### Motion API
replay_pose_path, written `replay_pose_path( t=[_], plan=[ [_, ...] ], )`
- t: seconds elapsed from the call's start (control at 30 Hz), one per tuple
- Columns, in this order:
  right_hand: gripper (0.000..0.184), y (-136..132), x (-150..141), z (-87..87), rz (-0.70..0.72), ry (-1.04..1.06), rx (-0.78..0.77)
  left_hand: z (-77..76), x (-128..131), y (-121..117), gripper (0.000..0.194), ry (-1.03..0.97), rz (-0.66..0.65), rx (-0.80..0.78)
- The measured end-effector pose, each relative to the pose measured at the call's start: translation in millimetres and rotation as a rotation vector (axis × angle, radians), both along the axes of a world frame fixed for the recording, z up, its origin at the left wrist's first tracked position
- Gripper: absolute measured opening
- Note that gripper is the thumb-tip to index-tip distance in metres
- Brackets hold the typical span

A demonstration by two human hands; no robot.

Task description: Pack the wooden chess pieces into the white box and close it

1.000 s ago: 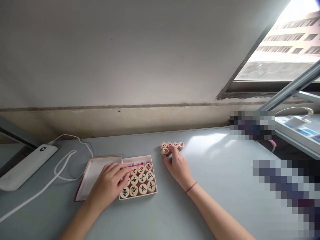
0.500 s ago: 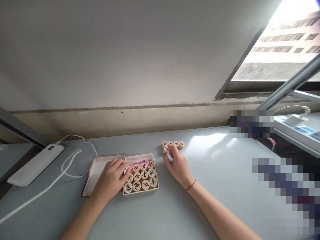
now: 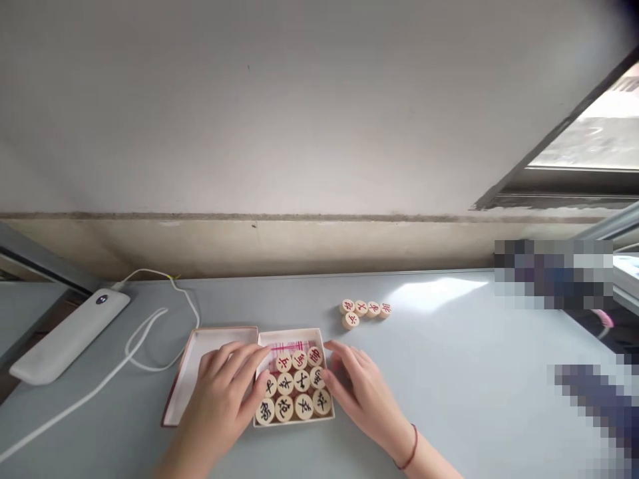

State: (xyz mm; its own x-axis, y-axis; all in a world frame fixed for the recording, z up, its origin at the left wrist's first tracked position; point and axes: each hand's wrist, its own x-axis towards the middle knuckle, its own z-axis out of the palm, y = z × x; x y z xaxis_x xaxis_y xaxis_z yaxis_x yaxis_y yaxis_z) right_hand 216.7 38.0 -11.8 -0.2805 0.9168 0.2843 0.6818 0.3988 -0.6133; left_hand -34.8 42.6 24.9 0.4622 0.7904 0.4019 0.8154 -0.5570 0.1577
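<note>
Round cream xiangqi pieces [image 3: 303,406], boxed

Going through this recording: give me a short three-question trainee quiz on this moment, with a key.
1. True or false: the right hand wears a red bracelet.
2. Multiple choice: how many loose round pieces lie on the table outside the box? A three, B five, C eight.
3. Fill in the blank: the lid lies to the ___ of the box.

Key: 1 true; 2 B; 3 left.
</note>
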Motion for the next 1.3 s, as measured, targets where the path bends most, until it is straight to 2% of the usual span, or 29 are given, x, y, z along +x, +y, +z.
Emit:
replay_pose_path(
  t=[0.17, 0.43, 0.53, 0.7, 0.87, 1.1, 1.23, 1.3],
  plan=[
    [0.023, 1, 2, -2.6, -0.015, 0.05, -0.063, 5.4, -6, 6, 0.02, -0.053, 0.041, 0.043],
    [0.021, -3, 0, -0.6, 0.017, -0.01, -0.039, 4.1, 7, -2, 0.019, -0.052, 0.031, 0.007],
    [0.025, -3, -4, 3.1, 0.022, -0.041, -0.024, 1.6, 10, -3, 0.025, -0.029, 0.068, 0.037],
    [0.037, -1, -8, 7.3, 0.025, -0.08, -0.02, -8.6, 23, 1, 0.025, 0.085, 0.104, -0.049],
    [0.045, -2, -8, 9.2, 0.053, -0.116, 0.007, -13.6, 37, 1, 0.026, 0.126, 0.148, -0.067],
    [0.047, -3, -9, 8.8, 0.047, -0.114, 0.028, -7.5, 43, -3, 0.019, 0.027, 0.151, -0.078],
    [0.036, -5, -9, 11.3, 0.026, -0.044, 0.153, 0.8, 48, -4, 0.015, -0.041, 0.154, -0.061],
    [0.037, -6, -9, 14.9, 0.066, -0.011, 0.235, 6.9, 53, -3, 0.015, -0.116, 0.116, -0.099]
  ],
)
